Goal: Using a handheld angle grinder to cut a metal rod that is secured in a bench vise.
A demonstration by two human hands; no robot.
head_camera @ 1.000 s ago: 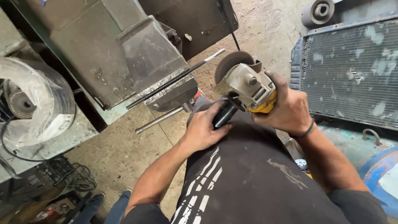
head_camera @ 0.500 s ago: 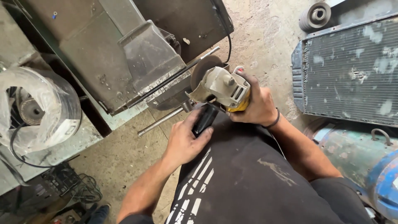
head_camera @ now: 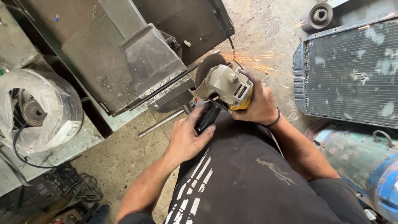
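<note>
Near the centre, toward one o'clock, the angle grinder (head_camera: pixel 224 85) sat with its disc against a thin metal rod (head_camera: pixel 166 87) clamped in the bench vise (head_camera: pixel 145 62), sparks flying to two o'clock. The left hand (head_camera: pixel 188 137) had fingers wrapped around the black side handle; the right hand (head_camera: pixel 257 103) gripped the grinder's body (wristband visible). A radiator (head_camera: pixel 348 70) lay at three o'clock.

Radiator (head_camera: pixel 352 70) right of grinder (head_camera: pixel 224 85)
</note>
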